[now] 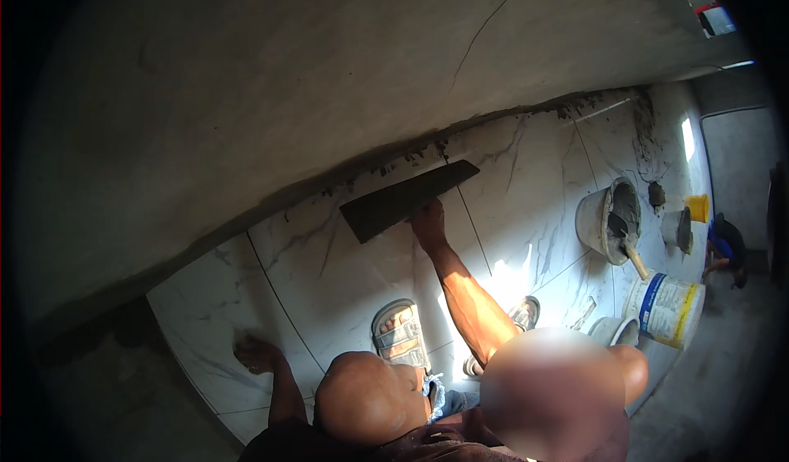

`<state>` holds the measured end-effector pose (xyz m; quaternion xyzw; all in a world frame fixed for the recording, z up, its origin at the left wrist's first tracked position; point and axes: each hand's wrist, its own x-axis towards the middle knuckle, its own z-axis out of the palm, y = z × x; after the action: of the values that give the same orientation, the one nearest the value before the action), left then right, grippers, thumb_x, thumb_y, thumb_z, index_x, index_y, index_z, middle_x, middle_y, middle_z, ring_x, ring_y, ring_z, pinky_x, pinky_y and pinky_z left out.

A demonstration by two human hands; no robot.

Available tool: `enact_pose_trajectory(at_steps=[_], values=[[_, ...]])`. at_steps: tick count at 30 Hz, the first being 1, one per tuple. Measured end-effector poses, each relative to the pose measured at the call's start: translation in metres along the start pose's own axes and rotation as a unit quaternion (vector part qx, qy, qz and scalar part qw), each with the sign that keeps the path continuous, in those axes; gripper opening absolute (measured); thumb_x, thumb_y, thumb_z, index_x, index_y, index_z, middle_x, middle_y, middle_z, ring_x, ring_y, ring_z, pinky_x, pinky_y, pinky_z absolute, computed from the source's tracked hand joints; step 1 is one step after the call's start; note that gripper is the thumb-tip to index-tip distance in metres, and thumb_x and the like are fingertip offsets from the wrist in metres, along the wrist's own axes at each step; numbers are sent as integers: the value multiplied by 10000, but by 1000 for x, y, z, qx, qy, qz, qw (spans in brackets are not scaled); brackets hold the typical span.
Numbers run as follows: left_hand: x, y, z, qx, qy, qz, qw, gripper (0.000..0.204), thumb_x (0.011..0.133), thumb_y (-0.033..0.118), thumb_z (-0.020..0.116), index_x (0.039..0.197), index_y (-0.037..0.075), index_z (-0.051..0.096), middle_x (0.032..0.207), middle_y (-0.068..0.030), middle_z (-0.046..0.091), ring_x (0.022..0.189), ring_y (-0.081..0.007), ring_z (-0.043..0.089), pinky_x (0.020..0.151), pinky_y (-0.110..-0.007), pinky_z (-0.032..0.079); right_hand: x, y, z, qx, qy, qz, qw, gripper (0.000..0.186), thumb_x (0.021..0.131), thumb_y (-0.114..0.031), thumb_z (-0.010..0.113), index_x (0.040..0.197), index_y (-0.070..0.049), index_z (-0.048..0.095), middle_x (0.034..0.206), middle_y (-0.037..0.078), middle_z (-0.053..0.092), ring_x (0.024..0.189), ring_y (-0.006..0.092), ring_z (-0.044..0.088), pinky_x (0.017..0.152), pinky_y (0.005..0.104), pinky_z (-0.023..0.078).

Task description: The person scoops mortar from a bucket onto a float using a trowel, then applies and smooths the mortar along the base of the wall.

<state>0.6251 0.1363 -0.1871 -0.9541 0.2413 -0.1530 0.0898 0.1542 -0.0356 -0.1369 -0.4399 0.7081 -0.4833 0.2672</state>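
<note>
My right hand (pixel 429 222) is closed at the near edge of a plastering float (pixel 409 199), a long dark trapezoid board. Its handle is hidden. The float is tilted across the tiles close to the foot of the plastered wall (pixel 271 76). Off to the left, my left hand (pixel 259 355) rests on a white marbled floor tile (pixel 197 310), fingers bent and apart, with nothing visible in it. Dark mortar smears (pixel 382 168) run along the joint between tiles and wall.
At the right stand a bucket of grey mortar (pixel 593 219) with a wooden-handled tool (pixel 635 261), a labelled white bucket (pixel 672 310), a grey pail (pixel 675 230) and a yellow container (pixel 699 208). Another person (pixel 727 248) is beyond. My sandalled foot (pixel 399 330) is on the tiles.
</note>
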Motion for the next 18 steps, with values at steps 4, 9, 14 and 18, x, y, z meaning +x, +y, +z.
enact_pose_trajectory(at_steps=[4, 9, 14, 18], values=[[2, 0, 6, 34, -23, -9, 999, 468, 931, 501, 423, 1273, 184, 461, 1284, -4, 482, 1108, -205, 537, 862, -449, 427, 46, 29, -16, 40, -51, 122, 990, 323, 888, -213, 528, 1049, 65, 567, 955, 149, 660, 819, 209, 657, 638, 327, 536], [12, -15, 16, 26, 22, 4, 999, 470, 935, 505, 405, 1266, 177, 466, 1272, -9, 493, 1080, -208, 548, 838, -440, 436, 93, -9, -7, 48, -100, 120, 987, 335, 866, -209, 566, 1045, 74, 563, 925, 152, 664, 799, 234, 666, 651, 335, 538], [-10, 1, 11, 17, 10, 24, 1000, 466, 934, 507, 406, 1257, 178, 476, 1274, -10, 489, 1072, -209, 549, 817, -435, 443, 115, -24, -37, -442, -217, -56, 869, 320, 847, -183, 578, 1048, 66, 576, 941, 224, 644, 854, 290, 657, 792, 364, 491], [11, -12, 8, 39, 15, 3, 999, 477, 930, 514, 411, 1261, 175, 471, 1263, -4, 491, 1068, -201, 549, 813, -428, 449, 65, -82, -47, -96, 17, -31, 995, 301, 864, -191, 560, 1029, 59, 585, 911, 198, 655, 868, 297, 645, 799, 391, 473]])
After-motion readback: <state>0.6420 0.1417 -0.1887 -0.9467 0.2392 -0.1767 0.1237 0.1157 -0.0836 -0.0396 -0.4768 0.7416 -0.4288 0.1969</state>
